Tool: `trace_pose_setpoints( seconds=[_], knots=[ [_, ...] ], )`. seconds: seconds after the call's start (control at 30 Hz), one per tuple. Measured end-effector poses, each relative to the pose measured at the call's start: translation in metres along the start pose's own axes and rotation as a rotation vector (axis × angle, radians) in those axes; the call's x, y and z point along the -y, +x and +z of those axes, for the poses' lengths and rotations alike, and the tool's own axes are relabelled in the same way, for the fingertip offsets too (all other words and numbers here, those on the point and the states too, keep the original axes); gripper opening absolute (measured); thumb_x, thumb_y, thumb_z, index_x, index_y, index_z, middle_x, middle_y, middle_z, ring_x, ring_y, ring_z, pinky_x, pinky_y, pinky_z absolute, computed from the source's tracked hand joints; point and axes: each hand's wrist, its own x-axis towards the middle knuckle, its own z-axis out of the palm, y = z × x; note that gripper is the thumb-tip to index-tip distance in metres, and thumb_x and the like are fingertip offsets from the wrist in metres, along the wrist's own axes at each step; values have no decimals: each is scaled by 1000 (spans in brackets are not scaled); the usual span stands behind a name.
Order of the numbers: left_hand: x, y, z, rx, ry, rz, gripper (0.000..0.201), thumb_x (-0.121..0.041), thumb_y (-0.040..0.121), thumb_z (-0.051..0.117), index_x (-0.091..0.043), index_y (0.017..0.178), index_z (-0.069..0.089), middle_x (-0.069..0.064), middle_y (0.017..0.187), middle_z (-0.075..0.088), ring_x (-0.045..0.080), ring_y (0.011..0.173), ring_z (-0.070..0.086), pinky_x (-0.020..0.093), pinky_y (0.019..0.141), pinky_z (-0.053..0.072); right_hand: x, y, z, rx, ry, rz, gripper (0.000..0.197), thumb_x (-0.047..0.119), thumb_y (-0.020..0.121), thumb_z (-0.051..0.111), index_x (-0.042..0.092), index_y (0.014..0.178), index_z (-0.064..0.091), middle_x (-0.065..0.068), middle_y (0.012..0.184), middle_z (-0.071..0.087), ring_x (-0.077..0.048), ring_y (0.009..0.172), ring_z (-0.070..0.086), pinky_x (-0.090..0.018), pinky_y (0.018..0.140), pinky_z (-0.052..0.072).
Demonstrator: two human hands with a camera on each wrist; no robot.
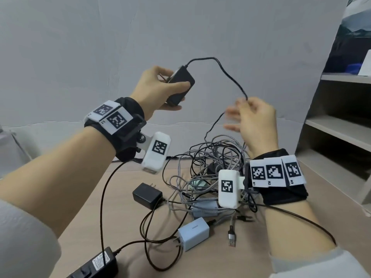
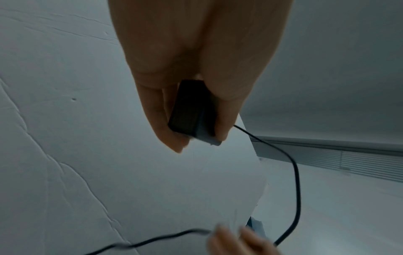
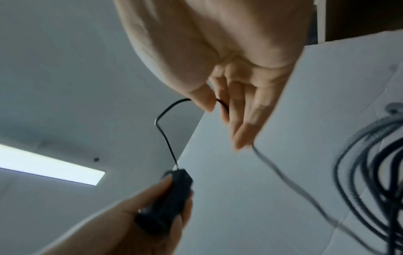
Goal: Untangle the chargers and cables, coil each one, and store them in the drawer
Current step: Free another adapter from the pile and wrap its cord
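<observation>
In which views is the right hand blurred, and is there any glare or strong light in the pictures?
Head view: right hand smeared by motion, left hand sharp. Left wrist view: dim, the right fingertips blurred. Right wrist view: fingers soft, a bright ceiling light glares at left.

A grey wall (image 1: 100,47) stands behind the wooden table (image 1: 124,213); shelves (image 1: 341,125) at right.

Grey-walled room as I see it from the rig.
A pale grey wrinkled backdrop wall (image 1: 100,47) stands behind a light wooden tabletop (image 1: 120,197). A beige open shelving unit (image 1: 341,127) sits at the right, and a long white ceiling light panel (image 3: 50,165) glows overhead.
</observation>
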Motion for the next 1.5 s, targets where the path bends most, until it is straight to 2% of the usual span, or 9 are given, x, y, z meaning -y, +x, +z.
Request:
trace_pose_setpoints(
  seconds=[0.1,0.17,0.33,0.57,0.67,0.87,1.07,1.27,1.5],
  knots=[
    [14,-1,0,17,70,-81,47,-18,85,80,-6,120,51,21,106,71,32,89,75,43,67,64,5,1,-4,-100,-124,-179,67,23,94,60,18,154,31,-1,159,37,-9,139,44,-41,116,38],
    [25,-2,0,63,159,-123,34,-18,85,80,-11,107,55,20,104,73,30,84,76,38,64,64,3,3,-11,-3,-319,-78,86,21,90,61,23,160,10,-2,166,22,-21,150,27,-40,123,24],
    [48,-6,2,89,365,-159,41,-20,80,84,-12,113,62,10,103,73,20,70,74,26,54,58,-10,4,-20,168,-692,295,58,32,73,56,16,120,27,-15,89,75,-36,88,73,-56,84,58],
    [57,-18,7,-24,245,-82,50,-34,79,85,-12,115,58,3,95,74,12,68,71,24,56,49,11,-10,-14,249,-855,36,64,28,88,60,19,149,43,-13,147,40,-35,138,32,-44,111,33],
    [66,-27,8,-77,27,-60,48,-39,87,77,-7,118,62,4,90,70,12,64,62,25,55,49,2,-14,0,364,-834,5,54,33,88,62,24,140,52,-5,135,56,-29,131,46,-46,111,39],
    [96,-34,-4,-307,-515,-187,44,-33,97,66,-1,125,56,8,90,61,13,54,54,20,48,47,-1,-9,4,305,-654,-202,4,22,92,62,23,94,66,4,73,71,-14,78,67,-29,73,48],
    [115,-41,-5,-396,-569,-204,44,-30,98,65,-3,130,54,11,95,64,12,53,57,22,51,52,-6,-8,6,296,-745,-354,17,20,95,63,26,79,65,9,70,67,-25,89,65,-37,85,53],
    [112,-58,-1,-127,-198,-108,30,-19,96,67,-12,124,56,13,108,66,16,56,61,32,58,60,7,-29,20,638,-737,-363,15,24,98,62,30,84,66,11,74,65,-10,77,60,-28,72,45],
    [99,-71,7,133,-174,-118,32,-28,100,61,-6,122,56,14,91,70,23,59,61,37,61,60,4,-28,25,474,-644,-436,11,27,98,63,24,92,71,11,80,66,-8,79,61,-28,73,48]
  ],
)
